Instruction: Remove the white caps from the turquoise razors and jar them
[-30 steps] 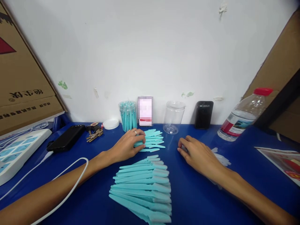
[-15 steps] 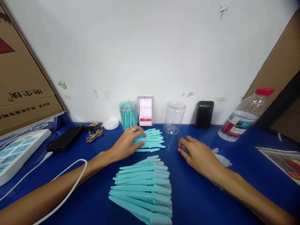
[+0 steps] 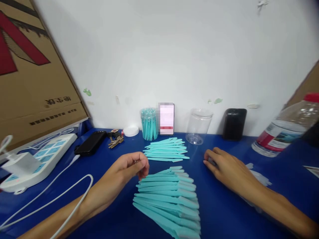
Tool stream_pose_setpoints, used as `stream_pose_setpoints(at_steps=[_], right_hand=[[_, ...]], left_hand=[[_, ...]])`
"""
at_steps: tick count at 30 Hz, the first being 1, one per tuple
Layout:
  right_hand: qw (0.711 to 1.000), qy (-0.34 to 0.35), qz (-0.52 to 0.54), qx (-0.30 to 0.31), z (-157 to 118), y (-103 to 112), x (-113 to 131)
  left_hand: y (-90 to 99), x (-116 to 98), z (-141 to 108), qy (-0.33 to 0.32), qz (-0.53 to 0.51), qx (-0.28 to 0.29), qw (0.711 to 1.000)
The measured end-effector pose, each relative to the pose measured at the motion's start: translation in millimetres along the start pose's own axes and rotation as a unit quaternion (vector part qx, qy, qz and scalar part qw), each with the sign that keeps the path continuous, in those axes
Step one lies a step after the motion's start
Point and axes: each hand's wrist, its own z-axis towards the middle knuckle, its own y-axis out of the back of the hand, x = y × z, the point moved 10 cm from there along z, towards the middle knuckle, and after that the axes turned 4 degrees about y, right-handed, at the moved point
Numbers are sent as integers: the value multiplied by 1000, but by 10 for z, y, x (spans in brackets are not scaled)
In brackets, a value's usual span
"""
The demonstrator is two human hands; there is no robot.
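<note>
My left hand (image 3: 129,167) hangs at the left end of the near pile of turquoise sticks (image 3: 169,196), its fingers curled in and thumb bent over; anything inside is hidden. A second, smaller pile of turquoise sticks (image 3: 166,150) lies behind it. My right hand (image 3: 224,166) rests on the blue table to the right of both piles, fingers curled round something I cannot make out. A clear jar full of turquoise sticks (image 3: 149,124) stands by the wall. To its right, past a phone, is a clear jar with no sticks inside (image 3: 198,126).
A lit phone (image 3: 166,119) leans on the wall. Around lie a white lid (image 3: 131,131), keys (image 3: 116,139), a black power bank (image 3: 93,142), a power strip (image 3: 51,151) and a white cable (image 3: 74,196). A black object (image 3: 234,123) and a water bottle (image 3: 279,132) stand right.
My left hand has come off the far pile, moved toward me and curled its fingers. The camera view has shifted left. My right hand has stayed about where it was on the table.
</note>
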Motion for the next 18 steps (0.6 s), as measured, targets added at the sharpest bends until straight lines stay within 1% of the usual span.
stream_pose_setpoints(at_steps=[4,9,15,18], right_hand=[[999,11,9,-30,4,-73,-85],[998,19,41,-44,22,-133,-163],[998,17,47,-37,29,-153,-172],[998,15,48,-43,37,-153,-183]], left_hand=[[14,14,-207,24,-31,-8,999],[75,10,-373,24,-51,-24,998],[102,3,-484,23,-89,-23,995],[71,48,-513,44,-148,-10,988]])
